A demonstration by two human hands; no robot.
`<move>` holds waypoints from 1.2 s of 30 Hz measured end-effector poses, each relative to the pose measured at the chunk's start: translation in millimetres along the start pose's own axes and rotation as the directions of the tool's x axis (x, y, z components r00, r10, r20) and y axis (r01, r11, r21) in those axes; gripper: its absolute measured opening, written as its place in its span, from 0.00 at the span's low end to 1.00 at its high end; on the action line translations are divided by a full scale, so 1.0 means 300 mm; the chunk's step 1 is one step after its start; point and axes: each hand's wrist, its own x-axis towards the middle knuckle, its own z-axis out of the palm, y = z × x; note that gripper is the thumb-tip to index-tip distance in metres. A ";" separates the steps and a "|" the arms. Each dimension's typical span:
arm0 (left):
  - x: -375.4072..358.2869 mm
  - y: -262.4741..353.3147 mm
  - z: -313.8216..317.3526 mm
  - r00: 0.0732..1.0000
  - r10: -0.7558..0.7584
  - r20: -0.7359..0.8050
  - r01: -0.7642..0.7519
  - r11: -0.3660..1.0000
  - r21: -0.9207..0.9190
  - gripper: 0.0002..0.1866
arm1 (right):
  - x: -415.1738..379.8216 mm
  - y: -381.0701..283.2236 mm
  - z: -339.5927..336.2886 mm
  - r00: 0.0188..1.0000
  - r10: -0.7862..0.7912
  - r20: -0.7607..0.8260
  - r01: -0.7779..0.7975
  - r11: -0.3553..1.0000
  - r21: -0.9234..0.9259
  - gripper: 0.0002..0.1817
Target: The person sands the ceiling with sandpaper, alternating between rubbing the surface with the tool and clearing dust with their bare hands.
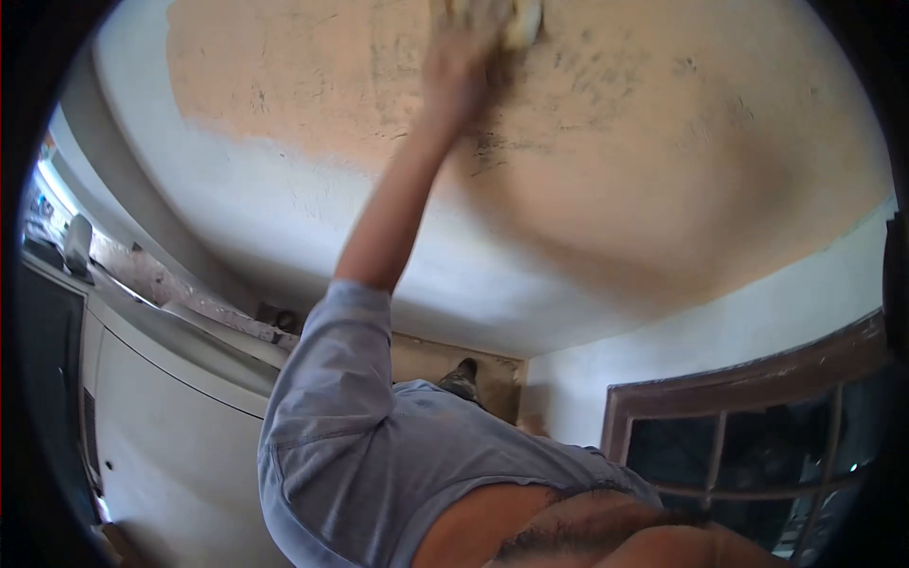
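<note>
My left hand (pixel 464 59) is raised at the top of the view, pressed toward the wall and blurred by motion. Its fingers close around a pale yellow sponge (pixel 524 25), partly covered by the hand. Behind both is the wall (pixel 606 180), coated peach-orange over white. Dark smudges and scratches mark the coating around the sponge. Below the hand, my bare forearm runs down to a grey-blue short sleeve. My right hand is out of sight.
At lower left stands a large white cabinet-like panel (pixel 180 445). A ledge with rough debris (pixel 170 279) lies behind it. A brown-framed window (pixel 748 393) with dark panes is at right. My dark shoe (pixel 462 374) shows on the floor below.
</note>
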 end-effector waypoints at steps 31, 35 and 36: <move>0.268 0.426 0.288 0.959 0.285 -0.002 -0.282 0.948 -0.150 0.25 | -0.156 0.092 -0.331 0.817 0.273 0.508 -0.576 0.355 0.736 0.17; 0.388 0.444 0.388 0.939 0.328 0.107 -0.332 0.943 0.015 0.25 | -0.163 0.114 -0.182 0.781 0.182 0.597 -0.624 0.209 0.753 0.17; 0.285 0.465 0.366 0.950 0.297 0.094 -0.286 0.951 -0.122 0.27 | -0.184 0.116 -0.135 0.767 0.158 0.621 -0.641 0.169 0.749 0.17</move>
